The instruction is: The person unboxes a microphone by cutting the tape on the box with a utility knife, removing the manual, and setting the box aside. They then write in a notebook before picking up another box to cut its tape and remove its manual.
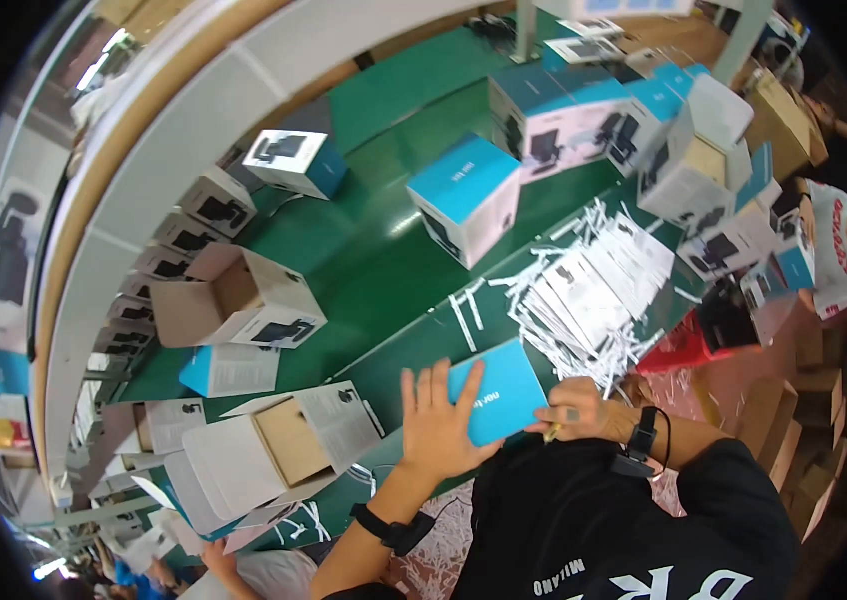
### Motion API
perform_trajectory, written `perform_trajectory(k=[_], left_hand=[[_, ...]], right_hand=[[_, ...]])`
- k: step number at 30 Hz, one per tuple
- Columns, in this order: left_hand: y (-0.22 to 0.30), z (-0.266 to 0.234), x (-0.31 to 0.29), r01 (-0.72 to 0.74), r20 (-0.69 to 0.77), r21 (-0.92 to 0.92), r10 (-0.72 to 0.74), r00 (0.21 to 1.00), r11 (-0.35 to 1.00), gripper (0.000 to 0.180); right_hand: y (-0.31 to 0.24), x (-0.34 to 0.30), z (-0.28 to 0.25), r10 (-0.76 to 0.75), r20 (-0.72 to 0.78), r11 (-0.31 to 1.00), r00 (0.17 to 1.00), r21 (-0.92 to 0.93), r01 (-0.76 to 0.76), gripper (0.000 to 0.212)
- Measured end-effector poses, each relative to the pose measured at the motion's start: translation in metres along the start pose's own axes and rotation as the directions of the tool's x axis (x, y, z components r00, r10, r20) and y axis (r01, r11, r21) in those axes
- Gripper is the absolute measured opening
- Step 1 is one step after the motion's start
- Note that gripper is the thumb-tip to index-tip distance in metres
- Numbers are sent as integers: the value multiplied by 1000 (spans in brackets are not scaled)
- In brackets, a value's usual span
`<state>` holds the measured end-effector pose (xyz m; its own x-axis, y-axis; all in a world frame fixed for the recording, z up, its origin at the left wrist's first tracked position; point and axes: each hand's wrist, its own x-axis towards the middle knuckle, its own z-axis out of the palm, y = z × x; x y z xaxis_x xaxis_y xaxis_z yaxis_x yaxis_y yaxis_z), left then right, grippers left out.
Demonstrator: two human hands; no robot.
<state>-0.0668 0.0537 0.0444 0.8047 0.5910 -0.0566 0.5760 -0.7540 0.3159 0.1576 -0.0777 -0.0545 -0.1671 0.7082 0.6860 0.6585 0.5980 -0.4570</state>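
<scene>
My left hand [435,420] lies flat with fingers spread on a blue box [503,388] at the near edge of the green bench [373,250]. My right hand [575,410] presses the box's right corner and pinches a small yellowish tool, too small to identify. Just beyond the box lies a heap of white leaflets and paper strips [593,285]. An open white carton with a brown insert [288,440] sits to my left.
Another open carton [243,300] and a blue-topped closed box [465,198] stand on the bench. More boxes [633,120] are stacked at the back right, flat packed ones [158,265] line the left. A person in a white shirt [833,250] sits at far right.
</scene>
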Motion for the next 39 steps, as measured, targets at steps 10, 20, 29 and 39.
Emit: perform_trajectory(k=[10,20,29,39], left_hand=[[-26,-23,-12,-184,105,-34,187,977,982,110],[-124,-59,174,632,-403,-97,-611,681,769,103],[-166,-23,260,483,-362,-154,-504,785,862,91],[-240,-126,100,584,-146,463,-593,792,667,27]], right_hand=[[19,21,-39,-62,165,998,984,-2,64,26],[52,-33,-127,988,-82,143,128,208,-968,22],[88,-33,-83,929,57,368,365,-57,-928,32],[159,-40,-45,753,-19,598,658,-400,-695,29]])
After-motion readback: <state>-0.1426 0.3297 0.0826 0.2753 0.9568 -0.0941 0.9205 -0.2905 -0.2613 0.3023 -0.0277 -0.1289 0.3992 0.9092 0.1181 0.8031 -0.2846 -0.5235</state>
